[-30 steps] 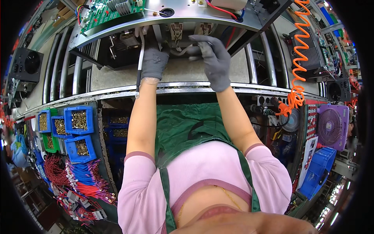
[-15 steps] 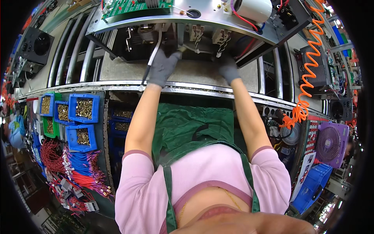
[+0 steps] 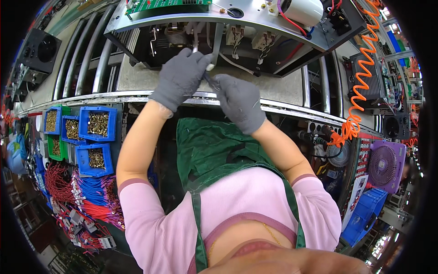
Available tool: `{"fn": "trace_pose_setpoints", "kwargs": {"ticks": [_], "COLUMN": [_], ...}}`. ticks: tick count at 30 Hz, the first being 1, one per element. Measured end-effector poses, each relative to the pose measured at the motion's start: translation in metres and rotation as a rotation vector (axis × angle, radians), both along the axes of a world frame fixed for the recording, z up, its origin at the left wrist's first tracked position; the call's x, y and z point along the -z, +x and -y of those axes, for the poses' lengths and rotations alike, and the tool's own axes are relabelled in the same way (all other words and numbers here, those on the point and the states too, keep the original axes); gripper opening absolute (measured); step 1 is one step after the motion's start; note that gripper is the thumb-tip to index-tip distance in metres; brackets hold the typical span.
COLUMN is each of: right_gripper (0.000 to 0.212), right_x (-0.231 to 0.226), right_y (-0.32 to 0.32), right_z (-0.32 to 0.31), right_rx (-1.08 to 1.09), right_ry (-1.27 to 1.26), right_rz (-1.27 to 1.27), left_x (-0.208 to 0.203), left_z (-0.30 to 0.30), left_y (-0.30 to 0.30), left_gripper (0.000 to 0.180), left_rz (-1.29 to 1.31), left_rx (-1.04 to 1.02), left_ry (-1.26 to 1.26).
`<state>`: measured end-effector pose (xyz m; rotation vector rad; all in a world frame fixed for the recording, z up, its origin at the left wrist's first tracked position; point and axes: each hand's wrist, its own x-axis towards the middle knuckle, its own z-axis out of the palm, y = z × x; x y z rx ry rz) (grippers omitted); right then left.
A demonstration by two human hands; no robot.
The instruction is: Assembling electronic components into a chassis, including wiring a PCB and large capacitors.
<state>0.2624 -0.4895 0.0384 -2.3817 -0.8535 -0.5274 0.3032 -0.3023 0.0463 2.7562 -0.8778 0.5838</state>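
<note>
Just below the open side of the sheet-metal chassis (image 3: 248,11), has swung the right hand (image 3: 239,100) across to meet the left hand (image 3: 180,76), after working well apart from it half a second ago. Judging by that, has turned from reaching about under the chassis to two-handed work near one cable end. Appears to grip the white-sleeved cable (image 3: 195,43) in the left hand, with curled fingers closed round it, letting the far length run up beyond the knuckles into the chassis. Pinches with the right hand, thumb and forefinger nearly together, at a slim dark piece (image 3: 208,78) between both sets of fingertips (perhaps the cable's black end, perhaps a small tool; too small to tell). Shows also a pale tip (image 3: 210,67) just past the left fingertips, likewise hard to identify. Leaves a black-ended grey cable (image 3: 237,65) untouched, just beyond the right hand. Has a green circuit board (image 3: 169,5) on the chassis beyond the left hand, blue screw trays (image 3: 93,137) out to its left, and an orange coiled hose (image 3: 362,82) well off to the right of the right hand.
</note>
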Motion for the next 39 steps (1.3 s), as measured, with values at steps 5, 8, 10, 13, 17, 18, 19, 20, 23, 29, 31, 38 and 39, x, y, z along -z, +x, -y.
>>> {"fn": "trace_pose_setpoints", "kwargs": {"ticks": [5,8,10,13,17,18,19,20,23,29,31,38,39], "right_gripper": [0.032,0.021,0.017,0.019,0.018,0.018,0.017,0.016,0.014,0.012,0.012,0.015,0.015], "right_x": [-0.018,0.021,0.033,0.054,0.1,0.109,0.109,0.11,0.11,0.118,0.111,0.084,0.087], "right_y": [0.009,0.039,0.05,0.072,0.106,0.115,0.119,0.121,0.123,0.127,0.128,0.126,0.132], "right_z": [-0.018,-0.017,-0.016,-0.005,0.003,0.007,0.005,0.001,-0.006,-0.003,-0.003,-0.002,-0.001], "right_rx": [-0.062,-0.073,-0.016,0.05,0.167,0.185,0.2,0.25,0.308,0.225,0.186,0.261,0.243], "right_ry": [-0.014,0.024,0.386,0.584,0.122,-0.142,-0.407,-0.332,-0.146,-0.208,-0.059,-0.427,-0.439], "right_rz": [0.071,0.053,-0.561,-0.873,0.097,0.245,0.39,0.263,0.058,0.214,0.102,0.017,0.076], "left_x": [0.002,0.006,0.022,0.044,0.057,0.062,0.067,0.071,0.083,0.08,0.081,0.055,0.057], "left_z": [-0.022,-0.018,-0.033,-0.045,-0.048,-0.047,-0.046,-0.043,-0.034,-0.022,-0.007,0.024,0.025], "left_y": [0.004,0.007,0.014,0.03,0.05,0.056,0.059,0.062,0.066,0.07,0.076,0.048,0.054], "left_gripper": [0.024,0.025,0.024,0.026,0.021,0.02,0.019,0.019,0.02,0.02,0.02,0.051,0.059], "left_rz": [-0.273,-0.329,-0.447,-0.53,-0.353,-0.275,-0.199,-0.177,-0.14,-0.257,-0.262,-0.093,-0.18], "left_rx": [-0.201,-0.128,0.093,0.045,-0.259,-0.235,-0.212,-0.203,-0.186,-0.159,-0.171,-0.485,-0.624], "left_ry": [0.209,0.041,-0.292,-0.4,-0.354,-0.367,-0.379,-0.396,-0.436,-0.466,-0.429,-0.928,-1.02]}}
